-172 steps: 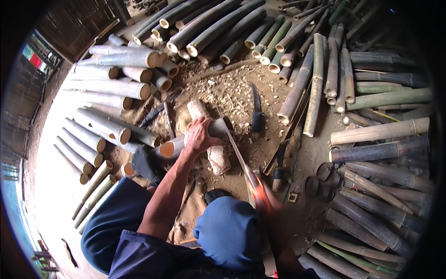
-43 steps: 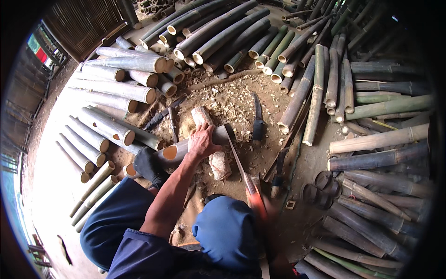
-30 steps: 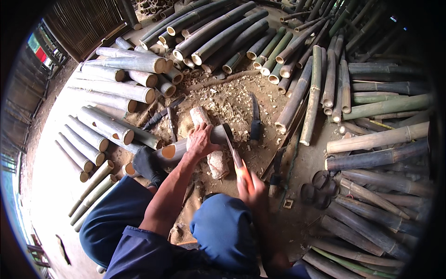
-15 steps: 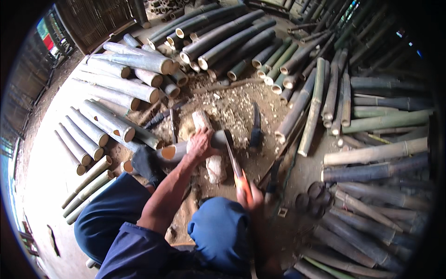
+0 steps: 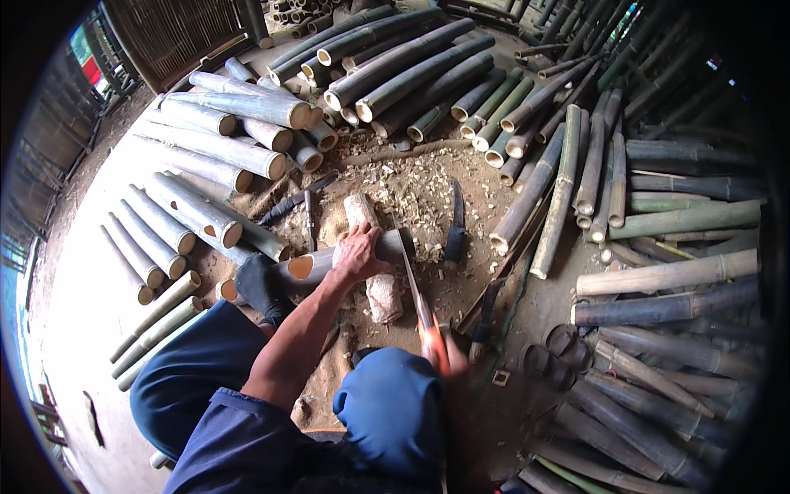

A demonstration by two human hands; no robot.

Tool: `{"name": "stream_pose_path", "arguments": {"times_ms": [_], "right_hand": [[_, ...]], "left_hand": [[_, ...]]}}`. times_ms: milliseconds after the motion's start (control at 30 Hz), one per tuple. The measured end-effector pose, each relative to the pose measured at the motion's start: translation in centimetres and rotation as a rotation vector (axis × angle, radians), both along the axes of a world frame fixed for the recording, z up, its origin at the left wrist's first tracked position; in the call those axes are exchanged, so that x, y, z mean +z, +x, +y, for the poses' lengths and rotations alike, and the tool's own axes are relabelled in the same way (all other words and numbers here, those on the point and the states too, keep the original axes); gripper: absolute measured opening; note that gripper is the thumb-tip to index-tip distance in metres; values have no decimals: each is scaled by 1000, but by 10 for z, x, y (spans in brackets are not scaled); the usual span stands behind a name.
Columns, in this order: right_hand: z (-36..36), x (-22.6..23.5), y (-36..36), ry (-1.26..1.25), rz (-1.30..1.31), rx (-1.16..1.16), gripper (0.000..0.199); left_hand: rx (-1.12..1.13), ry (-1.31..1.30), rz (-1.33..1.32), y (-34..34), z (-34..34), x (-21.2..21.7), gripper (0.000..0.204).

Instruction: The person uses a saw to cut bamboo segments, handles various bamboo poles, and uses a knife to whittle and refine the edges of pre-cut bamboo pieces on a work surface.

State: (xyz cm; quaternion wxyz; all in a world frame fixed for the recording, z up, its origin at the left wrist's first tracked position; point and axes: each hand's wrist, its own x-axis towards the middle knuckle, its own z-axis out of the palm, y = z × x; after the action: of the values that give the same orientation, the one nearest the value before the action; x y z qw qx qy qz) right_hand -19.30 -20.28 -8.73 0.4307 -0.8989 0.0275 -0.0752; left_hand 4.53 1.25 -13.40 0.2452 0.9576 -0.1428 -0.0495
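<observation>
A dark bamboo tube (image 5: 388, 247) with a hole cut in its side lies across a short pale wooden log (image 5: 383, 298). My left hand (image 5: 358, 253) grips the tube from above, near its right end. In my right hand (image 5: 451, 356), blurred by motion, is the orange handle of a handsaw (image 5: 415, 288). The saw's blade stands against the tube just right of my left hand, pointing away from me. How deep it has cut cannot be made out. My foot in a dark sock (image 5: 262, 288) rests against the tube's left part.
Beyond the tube, a dark-handled blade (image 5: 455, 235) lies among wood shavings (image 5: 395, 185). Another dark-handled tool (image 5: 487, 309) is at the right. Bamboo tubes lie in piles at the left (image 5: 169, 214), far side (image 5: 428, 78) and right (image 5: 666, 280). Short dark bamboo rings (image 5: 547, 358) sit near my right side.
My right hand and the saw have drawn back slightly toward me. My left hand stays on the tube. The whole view has shifted a little.
</observation>
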Motion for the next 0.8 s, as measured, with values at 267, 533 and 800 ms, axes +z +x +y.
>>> {"name": "stream_pose_path", "arguments": {"times_ms": [267, 533, 800], "right_hand": [[9, 30, -3, 73, 120, -80, 32], [17, -2, -53, -148, 2, -281, 37], [23, 44, 54, 214, 83, -25, 30]], "left_hand": [[22, 9, -13, -3, 6, -13, 87], [-6, -20, -30, -2, 5, -6, 84], [-8, 7, -10, -3, 5, -11, 87]]}}
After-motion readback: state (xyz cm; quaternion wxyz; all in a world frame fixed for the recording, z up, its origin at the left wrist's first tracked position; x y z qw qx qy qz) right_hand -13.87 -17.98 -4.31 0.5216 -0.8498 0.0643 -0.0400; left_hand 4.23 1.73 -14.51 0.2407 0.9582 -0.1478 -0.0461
